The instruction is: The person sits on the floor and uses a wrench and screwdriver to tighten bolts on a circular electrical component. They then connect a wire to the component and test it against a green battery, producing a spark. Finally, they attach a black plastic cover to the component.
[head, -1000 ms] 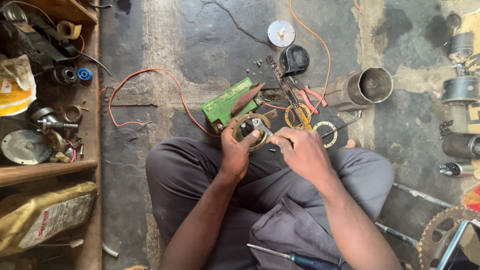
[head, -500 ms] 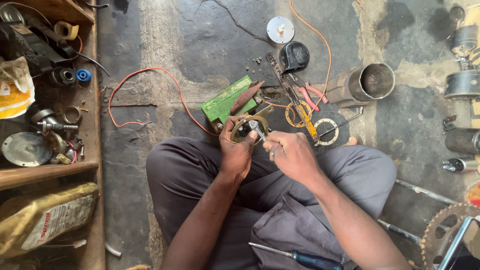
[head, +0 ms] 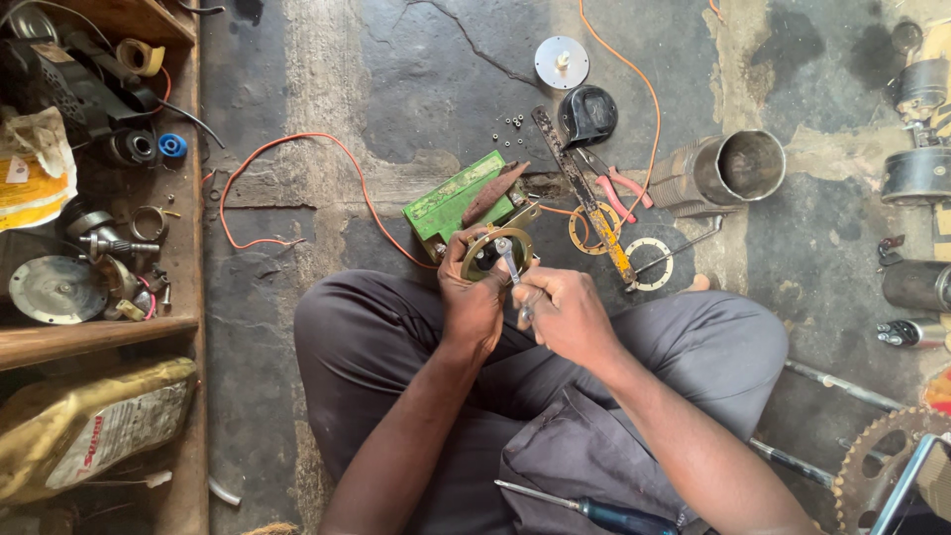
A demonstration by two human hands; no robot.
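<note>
You have one round metal part held over your lap, just in front of the green battery. Your left hand is clenched around its rim, forearm angled up. Your right hand grips one small spanner, its head on the part. Two ring gaskets lie nearby on the floor.

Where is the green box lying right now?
In the head view, the green box lies on the floor just beyond the left hand, beside the orange wire.
</note>
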